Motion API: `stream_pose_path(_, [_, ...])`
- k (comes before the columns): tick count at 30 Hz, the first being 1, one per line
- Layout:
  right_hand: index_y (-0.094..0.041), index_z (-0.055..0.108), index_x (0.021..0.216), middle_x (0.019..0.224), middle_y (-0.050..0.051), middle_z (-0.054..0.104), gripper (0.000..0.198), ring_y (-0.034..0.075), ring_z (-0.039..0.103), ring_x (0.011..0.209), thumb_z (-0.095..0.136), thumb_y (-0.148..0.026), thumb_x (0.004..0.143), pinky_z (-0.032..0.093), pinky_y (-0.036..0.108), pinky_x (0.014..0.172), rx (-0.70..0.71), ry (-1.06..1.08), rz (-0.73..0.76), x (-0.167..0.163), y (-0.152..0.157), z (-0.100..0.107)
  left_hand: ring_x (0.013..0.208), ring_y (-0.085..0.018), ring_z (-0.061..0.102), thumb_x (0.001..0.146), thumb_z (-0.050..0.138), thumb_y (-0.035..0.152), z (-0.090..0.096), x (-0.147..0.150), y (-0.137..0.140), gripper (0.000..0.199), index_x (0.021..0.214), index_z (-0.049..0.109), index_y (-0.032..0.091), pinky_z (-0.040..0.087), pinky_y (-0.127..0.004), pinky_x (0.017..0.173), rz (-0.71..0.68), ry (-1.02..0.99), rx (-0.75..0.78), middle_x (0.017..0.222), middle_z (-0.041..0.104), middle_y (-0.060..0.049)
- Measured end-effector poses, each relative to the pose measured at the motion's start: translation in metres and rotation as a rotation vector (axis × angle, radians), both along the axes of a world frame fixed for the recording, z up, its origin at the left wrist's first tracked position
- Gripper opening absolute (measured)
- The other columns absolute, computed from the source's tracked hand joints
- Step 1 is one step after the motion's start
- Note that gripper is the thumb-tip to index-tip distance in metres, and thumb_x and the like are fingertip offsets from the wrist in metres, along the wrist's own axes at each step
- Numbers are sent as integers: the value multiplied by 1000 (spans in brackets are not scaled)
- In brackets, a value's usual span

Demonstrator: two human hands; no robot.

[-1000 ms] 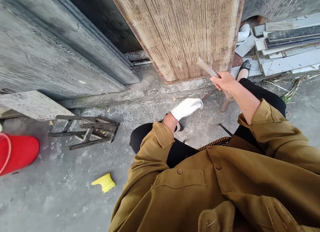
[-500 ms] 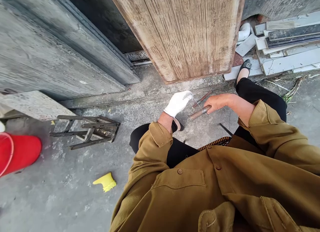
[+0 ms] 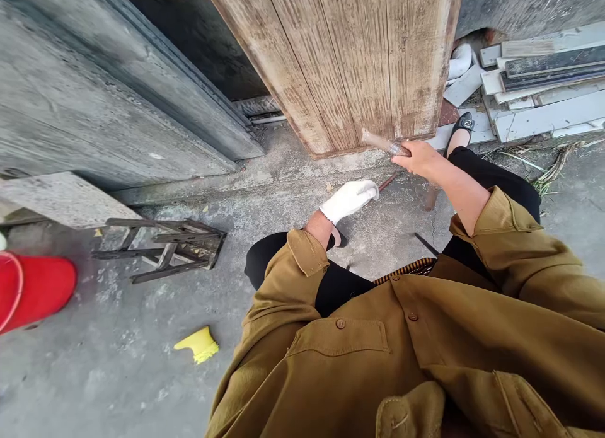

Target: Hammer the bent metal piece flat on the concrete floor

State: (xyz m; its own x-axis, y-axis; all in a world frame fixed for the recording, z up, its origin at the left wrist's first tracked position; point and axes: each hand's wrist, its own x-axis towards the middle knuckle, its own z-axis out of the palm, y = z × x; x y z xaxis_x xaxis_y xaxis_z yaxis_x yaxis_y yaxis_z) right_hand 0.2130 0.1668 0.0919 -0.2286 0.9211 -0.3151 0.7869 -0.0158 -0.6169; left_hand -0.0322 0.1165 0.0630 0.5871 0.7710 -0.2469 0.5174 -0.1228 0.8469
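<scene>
My left hand (image 3: 350,200), in a white knitted glove, is low over the concrete floor with its fingers pinched together. The thin wire that showed at those fingertips half a second ago is too fine to follow now. Bare and closed, my right hand (image 3: 416,159) grips one end of a round wooden stick (image 3: 377,139). Turns of shiny wire (image 3: 395,149) are wound around the stick close to my fingers. The stick's free end points up and left, in front of the wooden door. A thin reddish-brown rod (image 3: 388,181) lies beyond my gloved fingertips, partly hidden by the glove.
A weathered wooden door (image 3: 350,66) stands ahead. Stacked boards (image 3: 543,97) lie at the upper right. On the left are a small wooden stool (image 3: 165,246) on its side, a red bucket (image 3: 38,290) and a yellow piece (image 3: 198,345) on the floor.
My right hand has swung the stick up and away, from pointing down-left to pointing up-left. My left hand has shifted slightly right and down, towards the rod.
</scene>
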Motion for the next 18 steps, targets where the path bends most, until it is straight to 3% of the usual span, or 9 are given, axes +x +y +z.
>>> stream_pose_path(4, [-10,70,121,112,19,75,37,33,70,104,62,-42,103,46,35,80,56,-428,184,-8,-2,-15,76,-18,62,99,53,32,-4,0,1,27,88,72,17,50,-31,79,-93,34,31,85,74,-6])
stream_pose_path(8, [-10,72,129,120,21,75,40,33,71,109,61,-39,104,45,34,79,-29,-571,426,-14,-10,-19,82,-21,65,99,52,32,-9,-4,3,28,90,75,19,51,-34,86,-114,60,94,88,76,-7])
stream_pose_path(13, [-17,79,112,97,7,76,24,20,67,82,73,-32,95,38,28,66,-324,-420,789,-20,-21,-18,84,-22,66,97,54,35,-12,-9,5,27,92,77,22,51,-34,85,-90,141,139,87,78,-5])
stream_pose_path(18, [-18,74,98,73,-3,62,16,13,54,65,73,-32,92,34,26,61,-435,-156,898,-22,-24,-14,83,-22,66,94,57,32,-17,-11,9,22,90,77,24,52,-34,82,-30,116,129,85,78,-4])
